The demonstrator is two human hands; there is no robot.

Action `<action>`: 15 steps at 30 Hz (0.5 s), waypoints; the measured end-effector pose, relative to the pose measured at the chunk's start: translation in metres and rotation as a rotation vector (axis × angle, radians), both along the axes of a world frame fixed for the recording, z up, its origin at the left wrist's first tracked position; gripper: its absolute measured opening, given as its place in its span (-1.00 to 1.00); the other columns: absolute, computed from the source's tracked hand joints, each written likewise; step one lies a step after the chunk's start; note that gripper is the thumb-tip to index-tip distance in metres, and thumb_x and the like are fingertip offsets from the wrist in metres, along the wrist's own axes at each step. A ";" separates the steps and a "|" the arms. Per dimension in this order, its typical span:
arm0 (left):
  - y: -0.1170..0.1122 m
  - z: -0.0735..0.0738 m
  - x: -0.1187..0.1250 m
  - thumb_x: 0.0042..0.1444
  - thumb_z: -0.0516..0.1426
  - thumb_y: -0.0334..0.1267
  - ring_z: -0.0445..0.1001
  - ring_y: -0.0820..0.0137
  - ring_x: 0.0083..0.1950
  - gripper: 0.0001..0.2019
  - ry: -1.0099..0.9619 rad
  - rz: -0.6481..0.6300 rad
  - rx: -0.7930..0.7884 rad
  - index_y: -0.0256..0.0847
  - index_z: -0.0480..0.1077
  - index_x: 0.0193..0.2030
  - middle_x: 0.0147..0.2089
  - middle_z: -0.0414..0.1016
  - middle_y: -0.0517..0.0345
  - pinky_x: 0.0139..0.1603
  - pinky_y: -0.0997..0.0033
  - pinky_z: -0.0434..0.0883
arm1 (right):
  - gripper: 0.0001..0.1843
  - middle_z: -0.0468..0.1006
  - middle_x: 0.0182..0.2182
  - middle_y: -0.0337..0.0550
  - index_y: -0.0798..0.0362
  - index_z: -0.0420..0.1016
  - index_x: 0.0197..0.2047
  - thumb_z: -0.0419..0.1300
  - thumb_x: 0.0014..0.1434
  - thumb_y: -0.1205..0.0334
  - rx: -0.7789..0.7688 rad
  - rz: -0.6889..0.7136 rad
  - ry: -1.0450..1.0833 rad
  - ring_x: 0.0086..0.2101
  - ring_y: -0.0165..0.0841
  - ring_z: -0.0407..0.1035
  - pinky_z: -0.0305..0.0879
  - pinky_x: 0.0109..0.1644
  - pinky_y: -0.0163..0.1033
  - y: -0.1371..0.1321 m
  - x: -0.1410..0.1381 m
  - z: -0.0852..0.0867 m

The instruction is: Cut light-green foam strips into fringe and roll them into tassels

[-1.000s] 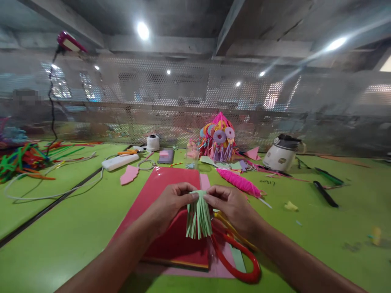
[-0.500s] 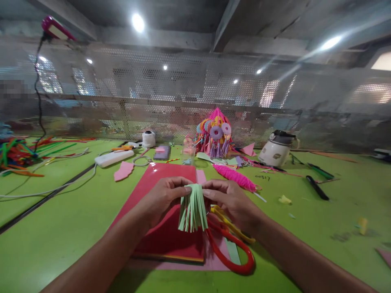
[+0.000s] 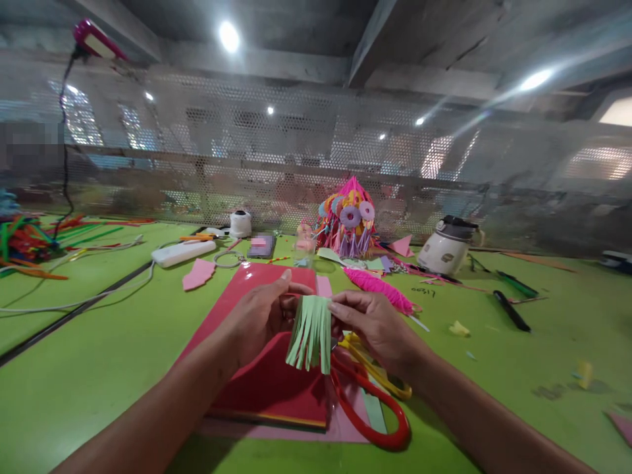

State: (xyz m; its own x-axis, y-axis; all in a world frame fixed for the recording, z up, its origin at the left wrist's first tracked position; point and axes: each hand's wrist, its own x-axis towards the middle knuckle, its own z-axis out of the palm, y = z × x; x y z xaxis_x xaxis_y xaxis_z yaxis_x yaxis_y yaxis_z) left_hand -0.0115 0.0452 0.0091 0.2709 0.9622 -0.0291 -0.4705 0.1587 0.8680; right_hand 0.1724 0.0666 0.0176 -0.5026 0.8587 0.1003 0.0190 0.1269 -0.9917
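A light green paper fringe (image 3: 310, 331), cut into several hanging strips, is held up over the table by both hands. My left hand (image 3: 259, 316) pinches its top left corner, thumb raised. My right hand (image 3: 372, 324) pinches the top right edge with fingertips closed. Under them lies a stack of red and pink paper sheets (image 3: 269, 375). Red-handled scissors (image 3: 372, 411) and yellow-handled scissors (image 3: 378, 368) rest on the table just below my right hand.
The green table (image 3: 99, 368) carries a pink yarn roll (image 3: 380, 288), a colourful tasselled paper cone (image 3: 349, 220), a white pot (image 3: 448, 249), black pens (image 3: 511, 309), a white power strip (image 3: 182, 252) with cable, and pipe cleaners (image 3: 24, 247) at far left. Perforated mesh screen behind.
The fringe has swung slightly left and tilted. My left thumb has lifted off its top edge, and my left hand has turned a little; my right hand stays pinched on it.
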 end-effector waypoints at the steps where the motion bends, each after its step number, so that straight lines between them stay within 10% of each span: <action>1: 0.000 0.000 0.000 0.10 0.03 -0.10 0.33 0.47 -0.48 -0.68 0.001 0.005 -0.016 -0.34 0.44 -0.27 -0.51 0.32 0.16 -0.36 0.41 0.31 | -0.83 0.43 -0.58 -0.23 0.14 0.51 -0.40 0.22 0.04 0.19 0.002 0.000 -0.013 -0.53 -0.46 0.29 0.23 -0.41 -0.30 0.000 0.000 0.001; 15: -0.006 -0.002 0.005 -0.12 0.25 -0.33 0.48 0.32 -0.33 -0.80 0.172 -0.098 0.049 -0.36 0.46 -0.31 -0.37 0.51 -0.01 -0.15 0.25 0.34 | -0.84 0.43 -0.58 -0.26 0.13 0.50 -0.41 0.23 0.04 0.19 0.017 -0.015 -0.052 -0.56 -0.50 0.29 0.25 -0.44 -0.36 -0.007 -0.001 0.006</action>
